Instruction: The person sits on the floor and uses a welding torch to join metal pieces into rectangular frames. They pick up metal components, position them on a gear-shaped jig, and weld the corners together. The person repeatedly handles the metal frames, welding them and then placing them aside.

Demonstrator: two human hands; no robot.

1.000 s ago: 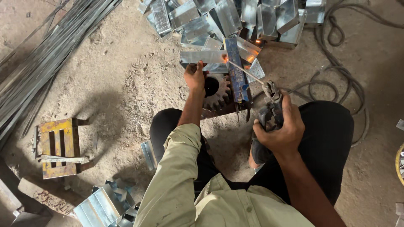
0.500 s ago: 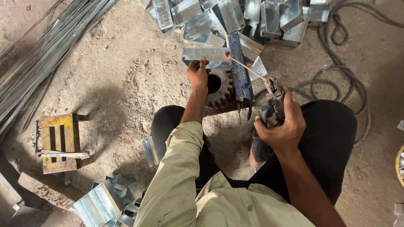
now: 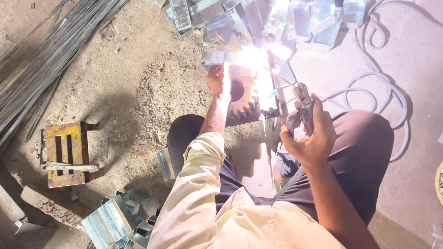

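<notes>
**Ahead of both hands: arc at the joint, rod slanting in from the right**

On the dirt floor (image 3: pixel 138 74), straight out from the knees: small galvanised metal piece (image 3: pixel 217 57) lying crosswise on a toothed gear block (image 3: pixel 242 108). Left hand (image 3: pixel 216 79) closed on its near edge, fingers wrapped, touching; plainly the nearer hand. Right hand (image 3: pixel 310 138) lower and to the right, fist shut round an electrode holder (image 3: pixel 302 99). Thin welding rod (image 3: pixel 277 76) running up-left from holder to white flare (image 3: pixel 251 57), long axis diagonal, tip just right of the left hand. Exact contact point washed out by glare; probably the piece's right end. Beyond: heap of folded sheet-metal channels (image 3: pixel 300 18). Right: looped cable (image 3: pixel 378 92). Far left: yellow steel jig (image 3: pixel 67 154), bundle of strips (image 3: pixel 46 60).
</notes>
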